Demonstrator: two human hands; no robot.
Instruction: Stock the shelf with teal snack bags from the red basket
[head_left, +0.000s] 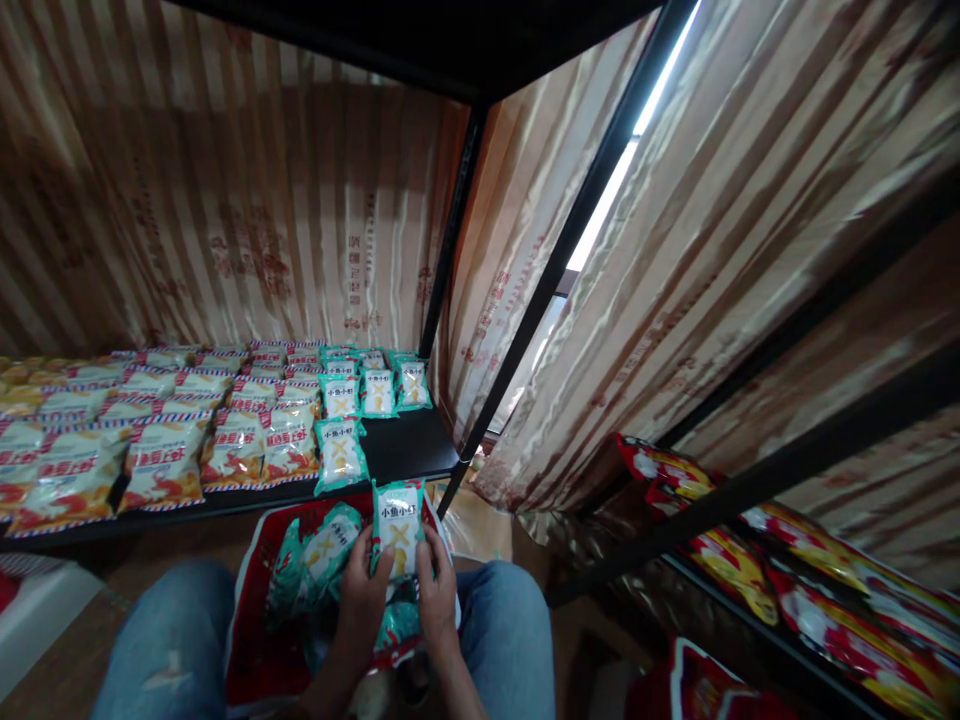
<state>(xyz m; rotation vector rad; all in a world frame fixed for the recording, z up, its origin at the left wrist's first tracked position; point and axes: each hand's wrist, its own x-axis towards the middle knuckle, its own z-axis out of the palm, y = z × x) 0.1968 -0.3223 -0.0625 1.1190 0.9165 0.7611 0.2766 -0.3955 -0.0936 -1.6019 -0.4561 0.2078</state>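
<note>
A green and white snack bag (399, 522) is held upright between both hands over a red basket (247, 640). My left hand (364, 590) grips its left edge, and my right hand (436, 585) grips the right edge, thumbs on the front. More green bags (322, 555) lie in the basket between my knees. On the black shelf (409, 447) ahead, similar green bags (341, 452) stand in short rows at the right end, beside rows of white, orange and red bags (166, 458).
A black shelf post (555, 270) rises right of the basket. Red and yellow bags (720, 560) lie on a lower shelf at the right. A white box (45, 610) sits at the lower left. Patterned curtains (300, 220) hang behind the shelves.
</note>
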